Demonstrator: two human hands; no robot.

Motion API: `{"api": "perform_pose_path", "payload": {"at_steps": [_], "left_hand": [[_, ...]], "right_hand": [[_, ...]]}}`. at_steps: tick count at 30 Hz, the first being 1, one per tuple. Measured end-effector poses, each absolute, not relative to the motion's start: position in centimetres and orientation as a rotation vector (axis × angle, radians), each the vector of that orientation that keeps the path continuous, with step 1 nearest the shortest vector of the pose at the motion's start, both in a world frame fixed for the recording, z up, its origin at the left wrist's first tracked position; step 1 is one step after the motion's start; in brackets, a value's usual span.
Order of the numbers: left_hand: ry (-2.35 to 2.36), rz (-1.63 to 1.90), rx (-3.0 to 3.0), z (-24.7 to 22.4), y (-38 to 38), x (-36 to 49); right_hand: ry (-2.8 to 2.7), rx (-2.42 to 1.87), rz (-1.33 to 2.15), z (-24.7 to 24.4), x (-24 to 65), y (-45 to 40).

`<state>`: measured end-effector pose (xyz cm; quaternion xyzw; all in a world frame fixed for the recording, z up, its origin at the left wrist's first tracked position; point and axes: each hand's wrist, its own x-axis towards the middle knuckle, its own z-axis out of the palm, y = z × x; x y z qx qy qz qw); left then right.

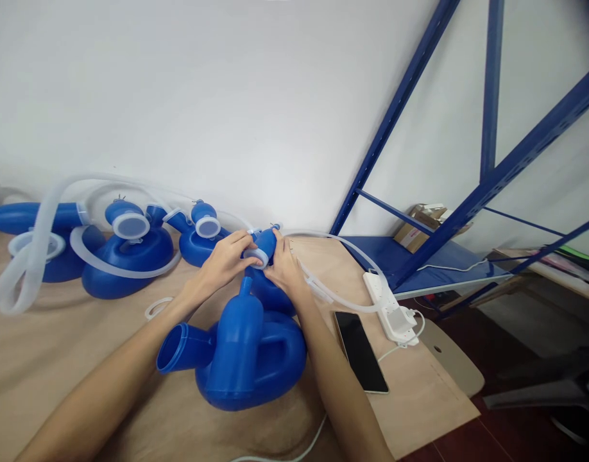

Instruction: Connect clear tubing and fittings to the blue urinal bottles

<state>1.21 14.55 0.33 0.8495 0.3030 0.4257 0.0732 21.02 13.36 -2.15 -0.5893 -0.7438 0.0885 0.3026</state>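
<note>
small workshop, plywood worktable (429,398), blue metal shelving (489,90), white power strip (391,311), plain wall (203,96)

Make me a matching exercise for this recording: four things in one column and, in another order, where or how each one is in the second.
Things
1. Nearest bottle
2. Bottle behind it
3. Phone
4. Box

Places and states
A. On the blue shelf
B. Between the left hand and right hand, in the grip of both
C. Lying on the table with its dark screen up
D. Wide mouth open, with no cap on it

Right pairs: 1-D, 2-B, 3-C, 4-A
</note>
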Motion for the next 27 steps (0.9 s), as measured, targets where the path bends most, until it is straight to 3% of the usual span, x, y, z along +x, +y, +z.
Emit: {"api": "perform_pose_path", "payload": {"at_steps": [7,14,19,27], "left_hand": [[0.899,1.329,2.644,0.5,13.3,1.1],[0.984,0.798,2.537,3.4,13.2,-1.1],[0.951,0.451,2.449,2.8,13.7,-2.1],[1.026,0.535,2.350,-0.8,13.6,0.2]], "right_hand": [[-1.884,-1.544,0.310,-2.0,21.4,13.6],[-1.902,-1.343,0.371,-2.8,22.0,14.0],[-1.989,-1.261,0.467,-2.9,23.2,14.3],[-1.932,-1.010,0.763,-2.9,25.5,14.7]]}}
